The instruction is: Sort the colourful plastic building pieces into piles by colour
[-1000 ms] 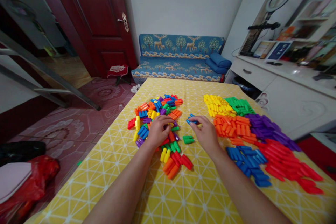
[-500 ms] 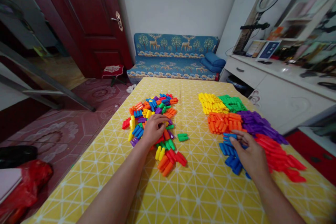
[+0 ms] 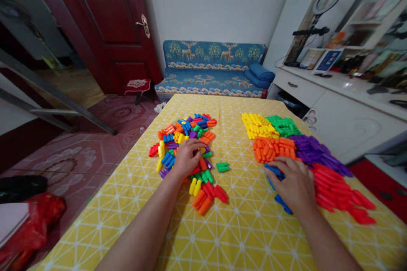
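Mixed plastic building blocks [image 3: 168, 160], in joined tube shapes of several colours, lie in a loose heap on the left. My left hand [image 3: 187, 157] rests on this heap, fingers loosely bent and apart; its thumb side is partly hidden. A yellow piece shows by its fingertips. On the right, my right hand [image 3: 294, 184] bends over the blue blocks, its thumb and fingers closed around a blue block [image 3: 275, 172]. The palm covers most of the blue group. Another blue block [image 3: 282, 204] shows below the thumb. Orange blocks [image 3: 273, 149] lie just beyond my right fingers.
Yellow blocks [image 3: 259, 126], green blocks [image 3: 282, 125], purple blocks [image 3: 318, 154] and red blocks [image 3: 340, 192] lie in separate groups on the right. A lone green block [image 3: 222, 167] sits between heap and groups. The yellow patterned tablecloth [image 3: 241, 237] lies beneath everything.
My right hand has shifted slightly left and come down over the blue blocks, covering more of them. My left hand stays on the mixed heap. The view has shifted slightly.
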Motion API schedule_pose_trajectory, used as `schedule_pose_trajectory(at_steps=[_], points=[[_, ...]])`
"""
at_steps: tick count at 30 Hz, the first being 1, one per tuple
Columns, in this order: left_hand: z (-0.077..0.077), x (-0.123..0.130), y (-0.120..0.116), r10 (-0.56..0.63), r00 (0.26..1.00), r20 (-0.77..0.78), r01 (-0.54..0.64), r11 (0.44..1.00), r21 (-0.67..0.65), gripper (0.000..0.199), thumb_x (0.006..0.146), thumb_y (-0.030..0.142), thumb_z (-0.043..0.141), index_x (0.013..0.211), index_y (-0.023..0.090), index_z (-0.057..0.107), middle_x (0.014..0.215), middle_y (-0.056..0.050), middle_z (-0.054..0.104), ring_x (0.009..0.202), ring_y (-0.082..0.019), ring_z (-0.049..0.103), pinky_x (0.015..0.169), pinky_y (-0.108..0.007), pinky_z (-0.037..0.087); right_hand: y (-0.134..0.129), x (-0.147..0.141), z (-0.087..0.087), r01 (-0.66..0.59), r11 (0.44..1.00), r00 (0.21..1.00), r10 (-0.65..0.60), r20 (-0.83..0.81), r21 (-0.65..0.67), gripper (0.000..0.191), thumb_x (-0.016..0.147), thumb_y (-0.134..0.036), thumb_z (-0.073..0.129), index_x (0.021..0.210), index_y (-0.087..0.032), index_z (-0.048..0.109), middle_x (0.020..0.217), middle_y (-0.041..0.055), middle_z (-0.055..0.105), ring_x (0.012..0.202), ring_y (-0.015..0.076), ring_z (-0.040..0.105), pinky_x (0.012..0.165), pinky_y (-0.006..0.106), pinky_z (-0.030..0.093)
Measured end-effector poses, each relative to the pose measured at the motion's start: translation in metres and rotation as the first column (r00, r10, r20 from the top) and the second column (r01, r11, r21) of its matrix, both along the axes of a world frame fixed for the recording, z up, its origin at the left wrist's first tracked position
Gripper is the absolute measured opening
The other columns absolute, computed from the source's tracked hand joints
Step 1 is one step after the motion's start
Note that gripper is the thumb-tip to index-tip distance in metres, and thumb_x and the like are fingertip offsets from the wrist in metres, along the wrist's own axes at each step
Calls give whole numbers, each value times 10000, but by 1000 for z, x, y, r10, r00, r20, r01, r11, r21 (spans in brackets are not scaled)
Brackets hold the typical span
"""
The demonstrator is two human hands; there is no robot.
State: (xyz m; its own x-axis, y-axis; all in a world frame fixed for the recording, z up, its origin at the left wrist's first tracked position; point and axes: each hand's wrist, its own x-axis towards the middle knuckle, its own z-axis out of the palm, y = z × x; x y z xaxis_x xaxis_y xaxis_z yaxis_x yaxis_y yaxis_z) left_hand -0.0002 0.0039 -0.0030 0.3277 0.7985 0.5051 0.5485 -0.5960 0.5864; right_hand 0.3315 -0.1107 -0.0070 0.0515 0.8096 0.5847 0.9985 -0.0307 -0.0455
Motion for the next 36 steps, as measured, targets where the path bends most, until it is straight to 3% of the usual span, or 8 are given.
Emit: schedule_pose_trajectory(at_steps=[7, 12, 15, 17, 21, 28, 32, 36], points=[[0, 0, 0, 10, 1000, -8, -10, 1000, -3, 281, 822, 95, 555, 965, 231, 756, 1088, -43, 720, 1069, -222, 615, 978, -412, 472, -2, -10, 8, -23, 1000, 998, 22, -50, -13, 254, 869, -434, 550, 909, -259, 729, 1092, 62, 653, 1034, 292, 546, 837, 463, 433], [0, 0, 0, 19, 1000, -14, -19, 1000, -2, 273, 825, 108, 557, 963, 234, 756, 1088, -44, 721, 1064, -224, 618, 972, -416, 480, 7, -64, 26, -401, 914, 896, 376, -237, -66, 214, 885, -262, 541, 1027, -251, 700, 1106, 60, 659, 1055, 225, 580, 941, 397, 471], [2, 1, -1, 17, 1000, -9, -17, 1000, 10, 282, 826, 97, 547, 955, 236, 756, 1078, -41, 722, 1056, -217, 622, 968, -407, 484, 21, -100, 24, -531, 816, 827, 442, -347, -226, 353, 847, -182, 561, 1180, -259, 648, 1167, 62, 624, 1087, 207, 573, 914, 353, 489], [3, 1, -2, 16, 1000, -2, -16, 1000, 9, 283, 827, 90, 547, 948, 236, 756, 1075, -39, 723, 1053, -215, 623, 967, -406, 485, 34, -118, 19, -540, 787, 821, 414, -393, -298, 352, 842, -164, 561, 1169, -260, 651, 1120, 60, 619, 1051, 199, 580, 881, 329, 488], [4, 1, -3, 22, 1000, 0, -22, 1000, 4, 282, 822, 78, 560, 955, 228, 757, 1069, -40, 722, 1044, -214, 619, 980, -411, 473, 57, -140, 11, -472, 841, 829, 322, -457, -265, 275, 875, -183, 534, 1118, -231, 653, 1051, 59, 616, 990, 187, 590, 856, 306, 473], [1, 0, -1, 18, 1000, -1, -18, 1000, 3, 292, 818, 79, 567, 978, 237, 753, 1085, -35, 715, 1063, -214, 609, 982, -404, 468, 71, -156, 8, -466, 829, 869, 363, -336, -309, 418, 850, -196, 592, 1261, -273, 601, 1135, 74, 588, 1084, 225, 539, 913, 346, 456], [2, 0, -2, 28, 1000, -14, -28, 1000, -3, 292, 816, 85, 565, 977, 237, 756, 1089, -37, 712, 1068, -219, 607, 979, -400, 470, 65, -157, 10, -452, 849, 857, 329, -396, -273, 346, 830, -173, 588, 1166, -247, 620, 1125, 75, 576, 1102, 224, 531, 951, 362, 450], [5, 1, -4, 27, 1000, -5, -27, 1000, -12, 284, 811, 84, 568, 963, 227, 760, 1084, -38, 717, 1058, -216, 611, 971, -390, 472, 29, -154, 18, -441, 867, 848, 317, -425, -231, 297, 822, -254, 617, 1116, -218, 610, 1156, 94, 574, 1111, 243, 529, 966, 403, 457]])
